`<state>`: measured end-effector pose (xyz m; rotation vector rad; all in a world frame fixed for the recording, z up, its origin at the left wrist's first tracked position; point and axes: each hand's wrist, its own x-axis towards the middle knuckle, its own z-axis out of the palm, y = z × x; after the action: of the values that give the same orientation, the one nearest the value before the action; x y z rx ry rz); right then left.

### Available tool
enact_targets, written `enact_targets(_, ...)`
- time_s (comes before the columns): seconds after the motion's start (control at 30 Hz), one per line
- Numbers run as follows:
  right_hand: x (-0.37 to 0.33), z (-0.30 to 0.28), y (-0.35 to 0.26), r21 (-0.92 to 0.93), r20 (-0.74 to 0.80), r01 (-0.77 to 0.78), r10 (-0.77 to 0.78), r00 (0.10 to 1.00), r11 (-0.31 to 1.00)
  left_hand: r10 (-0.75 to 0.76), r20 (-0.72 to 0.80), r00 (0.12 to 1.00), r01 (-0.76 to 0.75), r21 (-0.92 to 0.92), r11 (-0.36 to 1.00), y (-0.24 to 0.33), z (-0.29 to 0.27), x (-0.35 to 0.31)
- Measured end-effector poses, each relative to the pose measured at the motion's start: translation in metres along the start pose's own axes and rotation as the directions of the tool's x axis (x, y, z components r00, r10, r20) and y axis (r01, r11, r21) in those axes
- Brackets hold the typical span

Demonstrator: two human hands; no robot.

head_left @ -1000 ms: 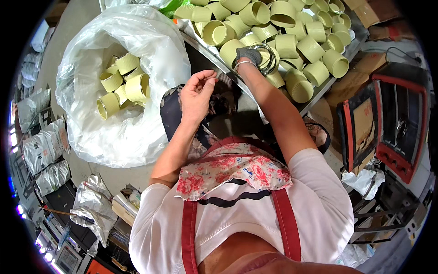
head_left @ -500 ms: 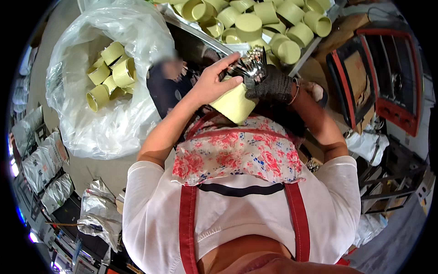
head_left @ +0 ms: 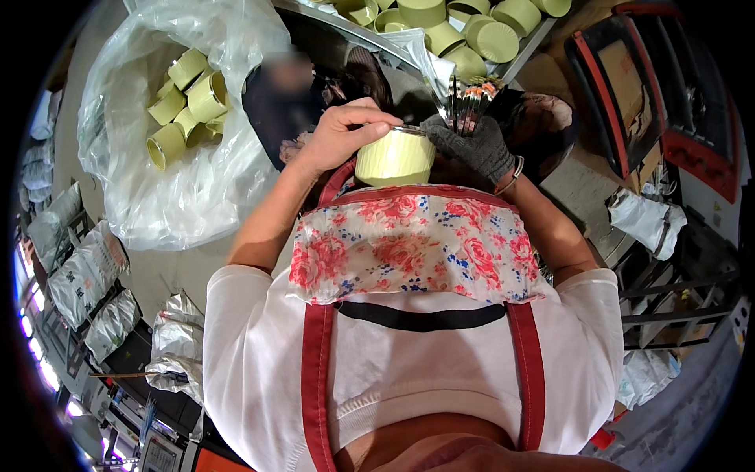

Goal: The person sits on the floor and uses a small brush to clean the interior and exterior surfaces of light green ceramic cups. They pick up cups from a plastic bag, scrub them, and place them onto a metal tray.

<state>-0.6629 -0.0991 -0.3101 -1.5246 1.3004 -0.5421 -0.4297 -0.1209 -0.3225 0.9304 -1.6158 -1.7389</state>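
Cup of pale yellow-green (head_left: 395,157), with finely ribbed walls, is held just above the top of the floral apron (head_left: 413,244), between the two hands. Its rim is edged by a thin line of silvery metal. It is gripped at the upper left by the bare left hand (head_left: 336,135), whose thumb and fingers are closed along the rim (how far they are reached inside cannot be told). At the right of the same cup, the right hand (head_left: 472,149) is covered by a dark grey knitted glove and is curled around a bundle of thin shiny metal bands (head_left: 473,101), which are fanned upward; the cup's rim seems to be touched by the gloved fingertips.

Well to the left of the held cup, a translucent plastic bag (head_left: 149,204) is spread open, and several similar cups (head_left: 208,98) are heaped in it. Beyond the held cup, more ribbed cups (head_left: 493,38) are crowded on the metal-edged desk (head_left: 532,52), some upturned, some lying on their sides, with a white sheet (head_left: 427,60) draped over the near edge. To the right of the held cup, a red-edged black panel (head_left: 629,75) is seen (backed, partly, with brown cardboard), and nearer the body a white crumpled bag (head_left: 649,224) is placed.
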Motion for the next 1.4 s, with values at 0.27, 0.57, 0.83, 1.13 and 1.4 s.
enact_targets(0.27, 0.001, 0.006, 0.001, -0.159, 0.07, 0.14, -0.131, 0.989, 0.977, -0.001, 0.037, 0.999, -0.006, 0.172, 0.985, 0.003, -0.005, -0.025)
enact_targets(0.57, 0.025, -0.006, 0.035, -0.329, 0.375, 0.738, -0.636, 0.674, 0.589, -0.155, -0.143, 0.978, 0.1, -0.328, 0.939, -0.03, -0.004, -0.031)
enact_targets(0.83, -0.001, 0.002, -0.006, 0.441, 0.022, -0.002, -0.008, 1.0, 0.897, -0.4, 0.079, 0.913, 0.292, -0.812, 0.506, 0.015, 0.009, -0.032)
enact_targets(1.13, 0.006, 0.003, 0.007, -0.431, 0.163, 0.664, -0.671, 0.723, 0.611, -0.377, -0.05, 0.925, 0.267, -0.618, 0.739, 0.024, 0.019, -0.028)
enact_targets(1.4, 0.027, 0.008, -0.014, -0.065, 0.23, 0.598, -0.572, 0.788, 0.799, -0.397, -0.09, 0.913, 0.212, -0.728, 0.652, 0.031, 0.006, -0.03)
